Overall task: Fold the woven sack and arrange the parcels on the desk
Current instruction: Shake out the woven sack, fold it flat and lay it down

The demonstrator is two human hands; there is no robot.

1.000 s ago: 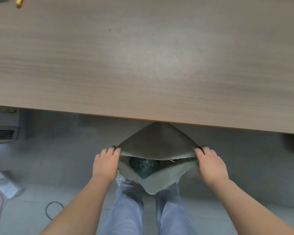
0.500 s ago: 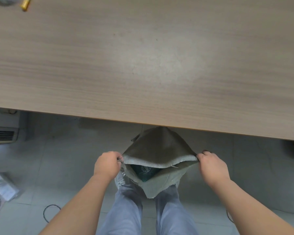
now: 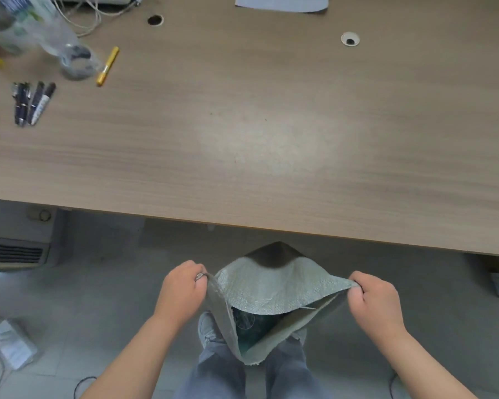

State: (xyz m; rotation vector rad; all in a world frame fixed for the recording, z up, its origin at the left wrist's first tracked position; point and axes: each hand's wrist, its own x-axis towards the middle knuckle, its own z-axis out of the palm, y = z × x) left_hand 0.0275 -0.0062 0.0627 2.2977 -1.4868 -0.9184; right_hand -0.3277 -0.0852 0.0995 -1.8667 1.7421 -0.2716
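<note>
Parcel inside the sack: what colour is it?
The parcel is dark green with a faint pale round mark; head view, through the open sack.

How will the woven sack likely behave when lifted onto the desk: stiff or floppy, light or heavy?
Probably floppy: the woven sack sags and creases between the left hand and right hand gripping its rim. Likely bottom-heavy, since a dark green parcel lies inside. Its weave looks rough, so slipping seems unlikely.

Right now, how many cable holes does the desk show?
2: a bare hole far back, left of centre; a white-ringed hole right of centre. Others may lie out of frame.
</note>
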